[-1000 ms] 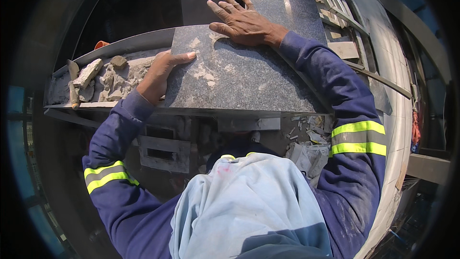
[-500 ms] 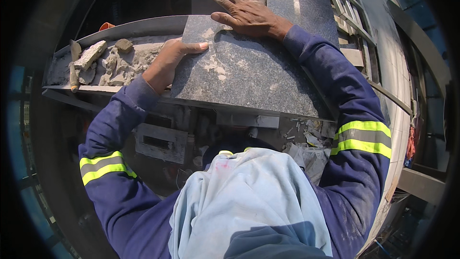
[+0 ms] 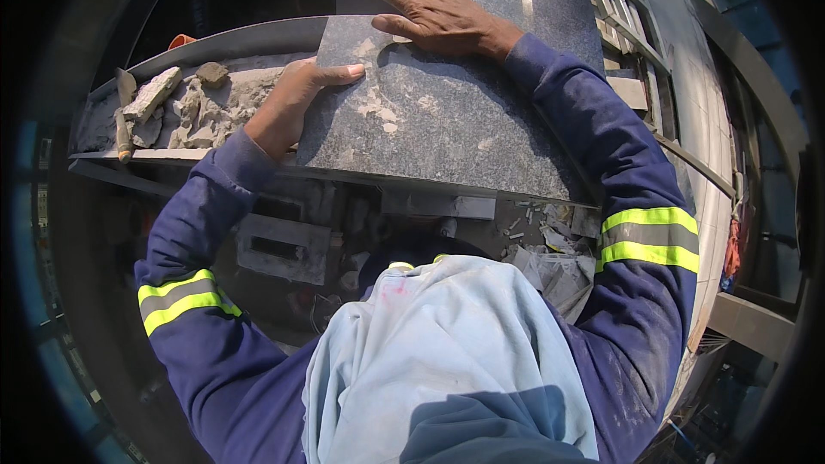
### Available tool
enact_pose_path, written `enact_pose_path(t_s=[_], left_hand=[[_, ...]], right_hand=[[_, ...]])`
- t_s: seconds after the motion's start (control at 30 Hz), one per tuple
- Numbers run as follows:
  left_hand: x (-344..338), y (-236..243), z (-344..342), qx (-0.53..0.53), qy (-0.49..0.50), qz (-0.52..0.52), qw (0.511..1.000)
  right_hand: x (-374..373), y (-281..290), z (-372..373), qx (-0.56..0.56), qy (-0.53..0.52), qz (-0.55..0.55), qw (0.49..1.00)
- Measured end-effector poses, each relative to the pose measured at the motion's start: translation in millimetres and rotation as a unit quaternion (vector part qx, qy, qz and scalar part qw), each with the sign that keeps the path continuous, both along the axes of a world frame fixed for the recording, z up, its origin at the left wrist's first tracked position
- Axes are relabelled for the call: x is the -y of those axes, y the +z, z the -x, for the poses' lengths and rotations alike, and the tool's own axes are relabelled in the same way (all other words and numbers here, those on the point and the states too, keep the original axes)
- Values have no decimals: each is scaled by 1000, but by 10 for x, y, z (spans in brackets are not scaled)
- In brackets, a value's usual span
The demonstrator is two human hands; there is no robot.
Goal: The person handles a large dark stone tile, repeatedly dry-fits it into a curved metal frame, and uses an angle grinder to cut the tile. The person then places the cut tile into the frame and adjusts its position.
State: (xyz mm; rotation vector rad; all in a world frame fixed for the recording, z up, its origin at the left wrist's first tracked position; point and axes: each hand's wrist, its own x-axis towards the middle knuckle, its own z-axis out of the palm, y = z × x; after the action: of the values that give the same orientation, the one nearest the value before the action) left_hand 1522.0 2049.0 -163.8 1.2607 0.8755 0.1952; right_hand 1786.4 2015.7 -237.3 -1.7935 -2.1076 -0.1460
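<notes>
A grey speckled stone slab (image 3: 464,133) with pale mortar smears lies over the right part of a long ledge. At its left end, my left hand (image 3: 296,99) grips the edge, thumb on top and the other fingers hidden below. My right hand (image 3: 443,21) rests at the slab's far edge with its fingers spread. Left of the slab, the ledge is a trough of grey mortar (image 3: 202,112) with broken lumps (image 3: 155,93) in it. Across the trough's left end lies a trowel (image 3: 124,125).
Another grey stone slab (image 3: 550,0) extends beyond my right forearm, next to a metal frame (image 3: 623,13). Below the ledge are a pale block with a slot (image 3: 284,249), a white block (image 3: 473,208) and scattered rubble (image 3: 559,241). Something orange (image 3: 180,40) shows behind the trough.
The whole view has shifted slightly, so the slab and trough appear a little higher and further left. Both hands keep their places on the slab.
</notes>
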Motion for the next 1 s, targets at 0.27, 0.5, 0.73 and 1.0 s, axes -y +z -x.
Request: enact_pose_path(t_s=[0.27, 0.5, 0.73, 1.0], left_hand=[[117, 152, 35, -16, -3, -4, 1000], [131, 107, -158, -14, -9, -19, 1000], [229, 109, -248, -14, -22, -21, 999], [473, 258, -347, -137, -15, -165, 977]], right_hand=[[721, 406, -342, 51, 6, -93, 994], [1886, 200, -502, 59, -41, 36, 997], [1935, 204, -882, -17, -10, 39, 999], [2163, 247, -1179, 2, 1, 43, 999]])
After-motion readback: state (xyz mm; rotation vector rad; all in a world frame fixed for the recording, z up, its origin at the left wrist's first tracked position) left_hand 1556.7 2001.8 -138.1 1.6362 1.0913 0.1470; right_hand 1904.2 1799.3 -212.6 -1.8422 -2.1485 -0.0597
